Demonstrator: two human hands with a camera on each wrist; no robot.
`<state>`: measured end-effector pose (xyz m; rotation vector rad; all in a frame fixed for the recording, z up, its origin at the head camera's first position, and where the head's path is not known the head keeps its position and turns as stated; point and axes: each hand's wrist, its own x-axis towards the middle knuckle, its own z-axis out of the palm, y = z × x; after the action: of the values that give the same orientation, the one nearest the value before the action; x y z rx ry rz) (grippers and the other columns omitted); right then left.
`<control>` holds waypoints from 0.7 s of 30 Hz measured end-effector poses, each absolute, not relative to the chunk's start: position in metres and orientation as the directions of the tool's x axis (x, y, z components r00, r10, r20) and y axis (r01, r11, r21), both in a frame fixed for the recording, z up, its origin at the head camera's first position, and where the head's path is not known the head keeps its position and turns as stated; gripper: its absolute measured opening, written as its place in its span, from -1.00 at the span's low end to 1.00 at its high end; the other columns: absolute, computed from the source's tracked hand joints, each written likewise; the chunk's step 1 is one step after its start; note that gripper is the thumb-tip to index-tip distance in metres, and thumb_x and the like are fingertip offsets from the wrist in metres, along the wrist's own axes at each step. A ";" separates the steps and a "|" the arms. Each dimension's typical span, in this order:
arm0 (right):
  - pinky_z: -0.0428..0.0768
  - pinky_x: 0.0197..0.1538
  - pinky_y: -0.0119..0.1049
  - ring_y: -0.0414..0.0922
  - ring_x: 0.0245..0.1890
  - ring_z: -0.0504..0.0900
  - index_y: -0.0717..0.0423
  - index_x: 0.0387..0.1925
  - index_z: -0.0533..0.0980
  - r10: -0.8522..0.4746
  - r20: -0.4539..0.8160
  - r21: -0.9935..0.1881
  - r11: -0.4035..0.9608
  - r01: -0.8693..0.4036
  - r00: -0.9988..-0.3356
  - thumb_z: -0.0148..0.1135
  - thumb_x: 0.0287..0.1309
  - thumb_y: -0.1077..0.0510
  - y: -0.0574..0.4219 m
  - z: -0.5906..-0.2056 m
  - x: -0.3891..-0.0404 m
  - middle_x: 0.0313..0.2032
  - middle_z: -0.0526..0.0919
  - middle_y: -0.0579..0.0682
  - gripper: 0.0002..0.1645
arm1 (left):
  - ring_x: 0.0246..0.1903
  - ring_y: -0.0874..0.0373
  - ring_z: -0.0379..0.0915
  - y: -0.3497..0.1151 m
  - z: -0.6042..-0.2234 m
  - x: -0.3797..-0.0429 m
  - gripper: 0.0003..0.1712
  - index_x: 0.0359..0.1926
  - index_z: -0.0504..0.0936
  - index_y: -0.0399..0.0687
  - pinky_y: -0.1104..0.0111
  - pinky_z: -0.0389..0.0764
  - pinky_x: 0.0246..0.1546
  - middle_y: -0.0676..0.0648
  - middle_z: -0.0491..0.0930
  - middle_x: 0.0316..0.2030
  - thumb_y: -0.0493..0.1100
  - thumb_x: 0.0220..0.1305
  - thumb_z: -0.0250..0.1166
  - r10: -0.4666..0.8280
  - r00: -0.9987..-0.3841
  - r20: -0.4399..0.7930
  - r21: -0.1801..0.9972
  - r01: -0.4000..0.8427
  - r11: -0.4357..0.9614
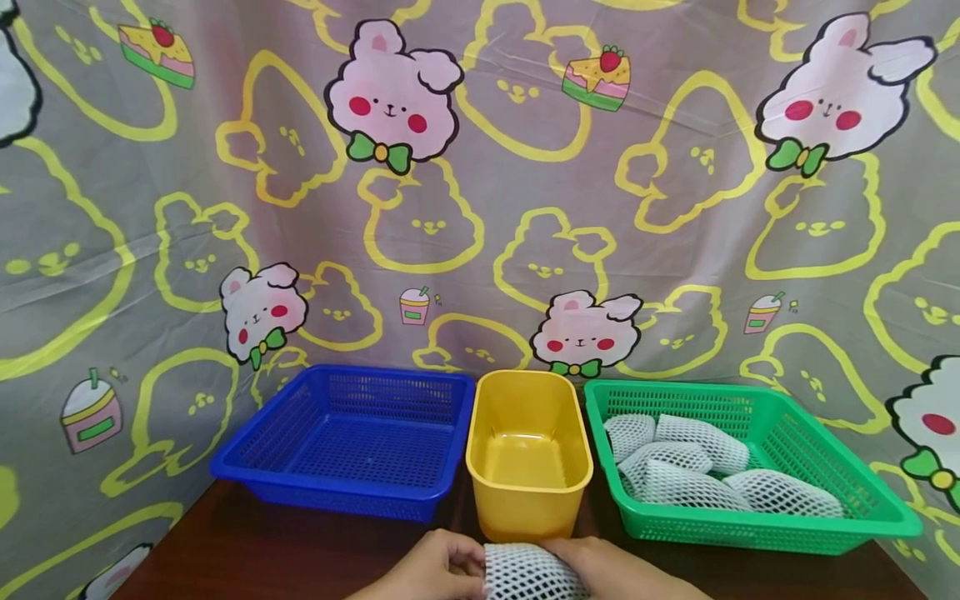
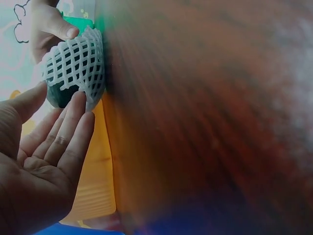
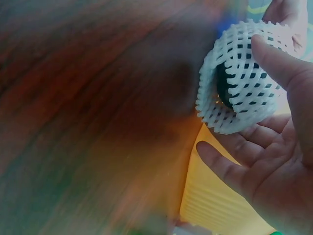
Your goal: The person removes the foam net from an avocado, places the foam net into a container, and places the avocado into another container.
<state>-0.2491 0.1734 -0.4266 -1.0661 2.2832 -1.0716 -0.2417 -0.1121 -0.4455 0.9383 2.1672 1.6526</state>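
A white foam net sleeve (image 1: 528, 573) is held between both hands at the front edge of the head view. Inside it sits a dark green, smooth, rounded thing (image 2: 61, 97), mostly covered; its exact kind cannot be told. My left hand (image 1: 438, 568) has its thumb and fingertips at the sleeve's one end, where the dark surface shows. From the other side my right hand (image 1: 618, 571) grips the sleeve, with its thumb on top and fingers beneath, as the right wrist view shows. The sleeve's open end, with dark green inside (image 3: 223, 87), shows there too.
Just beyond the hands stands a yellow bin (image 1: 528, 500). To its left is a blue basket (image 1: 345, 492); to its right, a green basket (image 1: 750, 529) holds several net-sleeved things (image 1: 693, 487). All stand on a dark wooden table (image 1: 247, 550) before a patterned curtain (image 1: 480, 183).
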 end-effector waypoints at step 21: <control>0.53 -0.02 -0.38 -0.32 -0.08 0.58 -0.20 0.17 0.44 -0.795 -0.043 -0.818 0.376 -0.436 -0.605 0.36 0.16 -0.04 0.172 -0.430 -0.250 -0.04 0.60 -0.31 -0.46 | -0.26 0.26 0.61 -0.090 -0.450 -0.247 -0.66 -0.11 0.60 -0.43 0.46 0.60 -0.24 -0.06 0.67 -0.23 -0.50 0.01 0.30 0.644 -0.745 0.172 0.977 0.212 -0.016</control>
<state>-0.2499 0.1719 -0.4299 -1.0638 2.2078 -1.1182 -0.2466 -0.0900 -0.4501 0.8943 1.9350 1.8184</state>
